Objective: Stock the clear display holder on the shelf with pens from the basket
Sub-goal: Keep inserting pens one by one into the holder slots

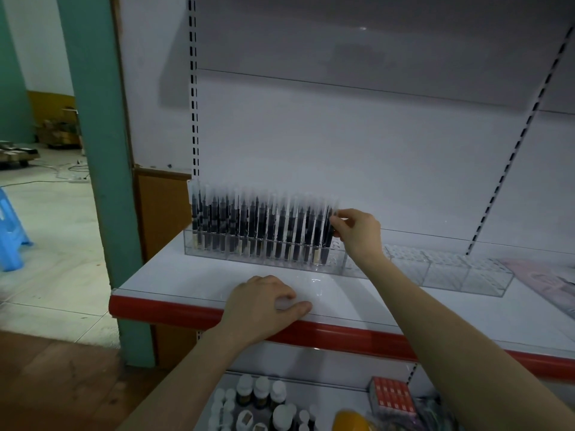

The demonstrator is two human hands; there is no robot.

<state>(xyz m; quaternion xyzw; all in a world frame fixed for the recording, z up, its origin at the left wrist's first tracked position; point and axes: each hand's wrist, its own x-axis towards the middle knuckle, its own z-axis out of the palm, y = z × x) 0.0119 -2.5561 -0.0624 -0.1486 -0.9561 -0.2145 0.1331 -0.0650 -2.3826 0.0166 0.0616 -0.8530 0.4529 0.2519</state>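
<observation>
A long clear display holder [435, 269] stands along the back of the white shelf [193, 281]. Its left half is packed with several upright dark pens [258, 225] with clear caps; its right half holds none. My right hand [357, 231] pinches the rightmost pen [328, 231] near its upper part, at the edge of the filled section. My left hand [264, 301] rests on the shelf's front, fingers loosely curled, and seems to cover something pale; I cannot tell what. The basket is not in view.
The shelf has a red front edge [342, 334]. Below it, a lower shelf carries small bottles [261, 390], a red box [393, 396] and a yellow object [351, 421]. A green pillar [102, 150] stands to the left, a blue stool [11, 231] beyond it.
</observation>
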